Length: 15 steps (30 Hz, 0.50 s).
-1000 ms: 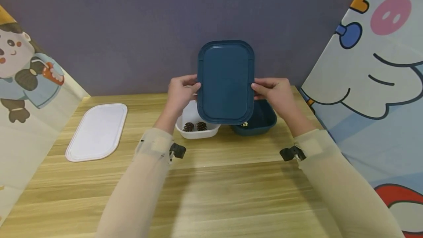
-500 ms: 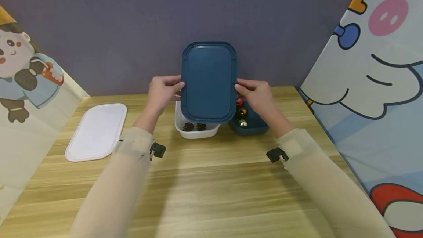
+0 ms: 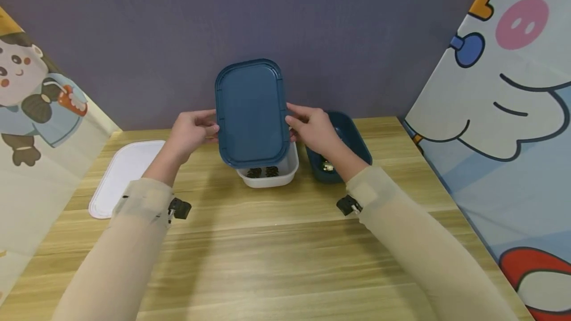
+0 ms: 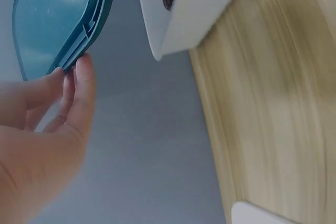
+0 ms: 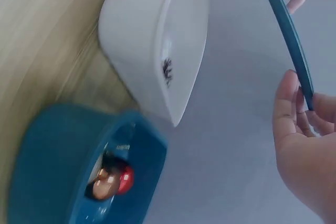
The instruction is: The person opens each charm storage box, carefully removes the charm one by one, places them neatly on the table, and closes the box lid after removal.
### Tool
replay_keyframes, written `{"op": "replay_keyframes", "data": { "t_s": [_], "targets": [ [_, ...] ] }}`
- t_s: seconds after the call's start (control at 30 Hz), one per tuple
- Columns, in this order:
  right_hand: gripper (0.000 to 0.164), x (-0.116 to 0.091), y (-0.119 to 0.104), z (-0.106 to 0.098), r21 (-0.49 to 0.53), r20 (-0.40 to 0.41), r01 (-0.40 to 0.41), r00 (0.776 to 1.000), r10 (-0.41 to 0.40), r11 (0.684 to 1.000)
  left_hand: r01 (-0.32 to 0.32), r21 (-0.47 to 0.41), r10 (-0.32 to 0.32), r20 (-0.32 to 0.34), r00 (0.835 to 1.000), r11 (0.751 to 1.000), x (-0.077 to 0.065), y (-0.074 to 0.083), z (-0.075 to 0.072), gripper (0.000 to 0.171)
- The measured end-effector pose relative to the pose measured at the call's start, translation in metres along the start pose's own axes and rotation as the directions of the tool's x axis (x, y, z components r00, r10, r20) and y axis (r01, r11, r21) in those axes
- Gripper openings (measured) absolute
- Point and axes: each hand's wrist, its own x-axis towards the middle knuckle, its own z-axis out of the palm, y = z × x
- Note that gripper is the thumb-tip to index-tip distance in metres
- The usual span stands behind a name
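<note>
A dark blue box lid (image 3: 252, 113) is held up in the air between both hands, slightly tilted. My left hand (image 3: 191, 135) pinches its left edge between thumb and fingers, and my right hand (image 3: 314, 130) pinches the right edge. Behind and below the lid stands a white box (image 3: 267, 181) with pine cones (image 3: 271, 171) in it; the lid covers much of it in the head view. To its right is a dark blue box (image 3: 352, 137), partly behind the right hand and forearm. Shiny baubles (image 5: 107, 183) lie inside that blue box in the right wrist view.
A white lid (image 3: 122, 177) lies flat at the left of the wooden table (image 3: 276, 261), partly behind the left forearm. A plain grey-purple wall (image 3: 178, 38) rises at the back. Printed cartoon panels (image 3: 499, 128) stand at both sides.
Both hands have carried the blue lid leftward, from in front of the blue box to over the white box's left part. It now leans a little. More of the blue box shows.
</note>
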Motion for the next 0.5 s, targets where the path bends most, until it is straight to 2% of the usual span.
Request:
{"op": "replay_keyframes", "data": {
  "t_s": [0.1, 0.23, 0.37, 0.5],
  "targets": [
    [0.053, 0.003, -0.008, 0.013, 0.000, 0.035, -0.016, 0.999, 0.015, 1.000, 0.023, 0.019, -0.023, -0.005, 1.000, 1.000, -0.004, -0.009, -0.011, 0.057],
    [0.055, 0.005, -0.016, 0.034, -0.026, 0.088, -0.011, 0.996, 0.013, 1.000, 0.050, 0.042, -0.048, -0.046, 0.998, 0.998, -0.012, -0.024, -0.023, 0.053],
    [0.057, 0.005, -0.022, 0.058, -0.032, 0.159, 0.019, 0.987, -0.014, 0.999, 0.074, 0.047, -0.071, -0.056, 0.996, 0.996, -0.023, -0.047, -0.034, 0.050],
    [0.060, 0.003, -0.025, 0.084, -0.049, 0.226, 0.010, 0.974, 0.001, 0.999, 0.110, 0.071, -0.106, -0.051, 0.993, 0.991, -0.037, -0.070, -0.043, 0.049]
  ]
}}
